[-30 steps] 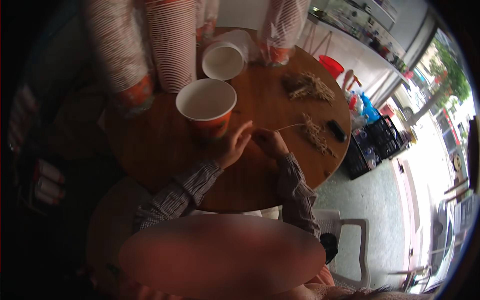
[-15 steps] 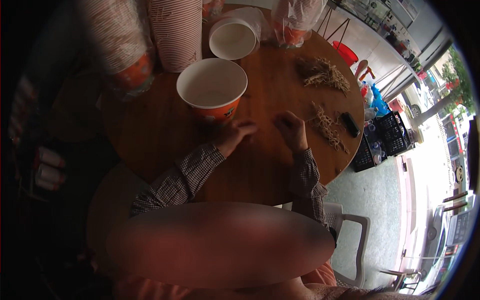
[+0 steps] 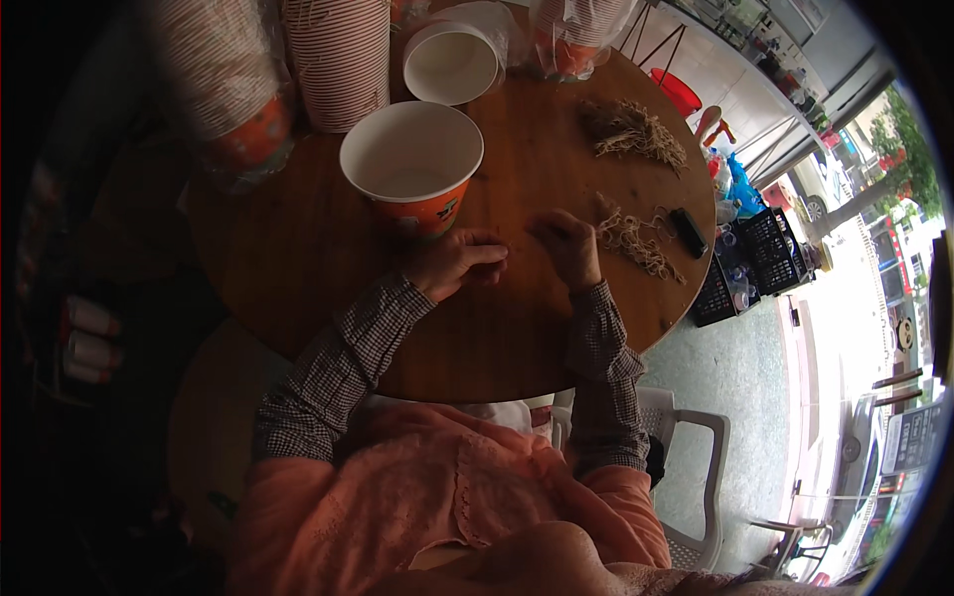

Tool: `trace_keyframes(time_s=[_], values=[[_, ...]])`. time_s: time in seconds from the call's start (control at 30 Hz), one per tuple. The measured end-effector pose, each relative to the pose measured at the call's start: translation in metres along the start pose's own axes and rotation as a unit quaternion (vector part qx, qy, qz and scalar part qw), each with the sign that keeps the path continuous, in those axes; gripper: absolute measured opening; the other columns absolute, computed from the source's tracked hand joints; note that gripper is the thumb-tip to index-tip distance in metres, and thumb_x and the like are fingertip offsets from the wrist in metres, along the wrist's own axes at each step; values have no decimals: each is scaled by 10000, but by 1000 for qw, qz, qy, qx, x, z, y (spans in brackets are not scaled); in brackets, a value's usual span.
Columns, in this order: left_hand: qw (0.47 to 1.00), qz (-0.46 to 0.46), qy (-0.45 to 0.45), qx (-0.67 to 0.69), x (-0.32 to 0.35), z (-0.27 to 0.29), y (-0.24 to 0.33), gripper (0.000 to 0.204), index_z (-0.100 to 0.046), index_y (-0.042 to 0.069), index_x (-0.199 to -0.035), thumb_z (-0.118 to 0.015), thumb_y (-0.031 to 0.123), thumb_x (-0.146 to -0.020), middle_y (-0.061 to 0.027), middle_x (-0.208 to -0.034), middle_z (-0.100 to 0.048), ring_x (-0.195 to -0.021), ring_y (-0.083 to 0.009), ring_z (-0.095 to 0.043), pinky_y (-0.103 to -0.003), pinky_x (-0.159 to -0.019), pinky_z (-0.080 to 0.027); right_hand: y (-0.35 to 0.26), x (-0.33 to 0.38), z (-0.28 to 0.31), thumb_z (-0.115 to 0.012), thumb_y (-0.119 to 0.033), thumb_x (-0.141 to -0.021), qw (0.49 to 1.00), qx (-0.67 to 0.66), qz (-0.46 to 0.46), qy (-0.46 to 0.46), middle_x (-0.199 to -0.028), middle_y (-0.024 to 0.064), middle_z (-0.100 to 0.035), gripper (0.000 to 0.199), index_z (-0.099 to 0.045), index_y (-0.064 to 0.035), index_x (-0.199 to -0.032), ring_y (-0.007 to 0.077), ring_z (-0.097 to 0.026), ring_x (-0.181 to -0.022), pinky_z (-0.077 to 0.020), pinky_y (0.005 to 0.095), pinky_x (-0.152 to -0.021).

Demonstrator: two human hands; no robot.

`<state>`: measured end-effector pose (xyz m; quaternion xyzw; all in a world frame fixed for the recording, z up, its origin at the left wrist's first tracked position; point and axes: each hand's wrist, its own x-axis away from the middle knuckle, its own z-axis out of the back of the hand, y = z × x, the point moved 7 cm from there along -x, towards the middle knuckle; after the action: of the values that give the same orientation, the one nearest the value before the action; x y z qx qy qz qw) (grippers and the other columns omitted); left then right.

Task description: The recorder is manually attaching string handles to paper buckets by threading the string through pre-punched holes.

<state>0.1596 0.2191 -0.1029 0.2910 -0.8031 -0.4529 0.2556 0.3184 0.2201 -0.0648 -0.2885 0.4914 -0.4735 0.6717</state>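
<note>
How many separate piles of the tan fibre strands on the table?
2: one pile near the table's far right edge, one pile just beyond the right hand. Loose strands under the hands may be hidden.

A round wooden table (image 3: 298, 258) is filling the middle of the view. A second paper cup (image 3: 449, 63), white inside, is standing farther back on it. Tall stacks of striped paper cups (image 3: 338, 55) are rising along the far edge, with another stack (image 3: 224, 79) leaning at the left. A heap of dry straw-coloured sticks (image 3: 633, 129) is lying well apart toward the right rim. A small black object (image 3: 688, 231) is resting near the table's right edge. A white plastic chair (image 3: 696, 467) is showing below the table. Black crates (image 3: 755, 248) are sitting on the floor beyond.
</note>
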Motion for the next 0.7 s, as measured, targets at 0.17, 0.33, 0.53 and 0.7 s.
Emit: trace_keyframes(time_s=[0.17, 0.33, 0.53, 0.7], values=[[997, 50, -10, 51, 3, 9, -10, 156, -609, 19, -968, -600, 156, -892, -29, -806, -626, -660, -79, -579, -209, -615, -481, 29, -2, 52, -635, -87, -835, 991, 80, -50, 93, -818, 80, -674, 135, -666, 20, -911, 138, -638, -732, -507, 278, -662], [997, 56, -11, 51, 0, 20, -6, 152, -605, 13, -954, -588, 153, -898, -26, -785, -612, -632, -89, -567, -210, -586, -464, 63, 0, 81, -610, -204, -816, 937, 307, -109, 125, -804, 145, -682, 199, -694, -48, -907, 250, -669, -745, -510, 352, -668], [992, 18, -59, -114, -4, -4, -17, 198, -597, -9, -1043, -570, 128, -903, -53, -871, -628, -638, -109, -582, -224, -599, -472, 106, 13, 168, -543, -200, -823, 811, 486, -149, 290, -939, 180, -628, 178, -678, -85, -825, 333, -617, -870, -492, 430, -732], [971, -114, 12, -209, 1, -15, 6, 303, -554, 2, -1201, -545, 96, -913, -69, -1083, -616, -699, -110, -622, -231, -650, -504, 71, 1, 160, -599, -101, -825, 908, 152, 32, 389, -916, 96, -579, 58, -647, -69, -816, 277, -590, -822, -494, 346, -675]])
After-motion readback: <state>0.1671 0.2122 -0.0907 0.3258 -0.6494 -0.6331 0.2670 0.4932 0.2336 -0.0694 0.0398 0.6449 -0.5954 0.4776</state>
